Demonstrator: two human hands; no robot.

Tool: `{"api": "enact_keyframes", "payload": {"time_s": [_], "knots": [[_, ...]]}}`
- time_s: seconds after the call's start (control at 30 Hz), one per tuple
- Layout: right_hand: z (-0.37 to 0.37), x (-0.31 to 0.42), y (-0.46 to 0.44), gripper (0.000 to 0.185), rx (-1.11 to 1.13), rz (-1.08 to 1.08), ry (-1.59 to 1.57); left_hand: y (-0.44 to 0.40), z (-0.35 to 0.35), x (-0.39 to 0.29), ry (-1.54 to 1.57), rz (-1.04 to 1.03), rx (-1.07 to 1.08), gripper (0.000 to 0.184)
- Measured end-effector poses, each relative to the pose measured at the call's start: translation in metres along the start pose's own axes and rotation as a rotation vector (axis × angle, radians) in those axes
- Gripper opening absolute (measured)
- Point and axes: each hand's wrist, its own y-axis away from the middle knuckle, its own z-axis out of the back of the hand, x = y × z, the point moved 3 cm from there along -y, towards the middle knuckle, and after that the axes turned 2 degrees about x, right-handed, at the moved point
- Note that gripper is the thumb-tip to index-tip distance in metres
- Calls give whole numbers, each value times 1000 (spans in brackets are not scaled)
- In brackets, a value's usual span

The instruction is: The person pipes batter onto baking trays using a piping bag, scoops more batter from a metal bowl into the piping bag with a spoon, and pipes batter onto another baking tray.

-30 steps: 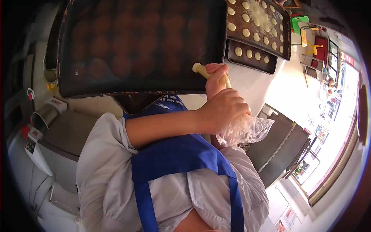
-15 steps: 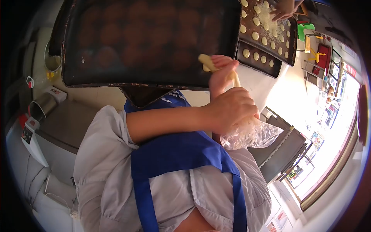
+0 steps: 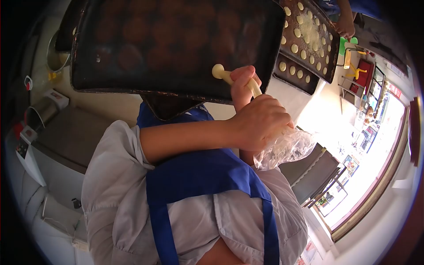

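Observation:
A clear plastic piping bag [image 3: 287,148] filled with pale batter runs slantwise through both my hands. My left hand [image 3: 263,121] is wrapped round its upper part, with the loose, crumpled end hanging out behind. Lower down, my right hand [image 3: 244,86] closes round the narrow part near the tip, its wrist passing behind my left forearm. A round dollop of pale batter [image 3: 217,70] shows at the tip, over the dark baking tray [image 3: 172,57]. Whether the tip touches the tray I cannot tell.
At the upper right, another dark tray [image 3: 318,66] carries rows of pale batter rounds and scattered crumbs or powder, with a second such tray [image 3: 288,79] partly beneath it. A co-worker's hand [image 3: 346,28] is beside them. A metal bowl [image 3: 55,55] stands at the left.
My hands and the piping bag have shifted slightly left, and the batter at the tip now looks like one round dollop. The co-worker's hand has moved off the crumbs toward the tray's right edge.

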Motion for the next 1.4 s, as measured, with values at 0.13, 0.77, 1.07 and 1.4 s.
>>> {"api": "enact_keyframes", "payload": {"time_s": [0.13,0.77,1.07,1.4], "knots": [[-13,-6,-8,44,-175,181,-83,2,6,-2,18,8,-11,31],[-71,30,-7,44,186,282,86,17,50,-6,-142,1,-159,39],[-115,60,-12,49,102,468,-492,21,68,-13,-219,-39,-86,37],[-141,66,-12,53,195,585,-68,39,96,-4,-292,8,-184,35]]}}
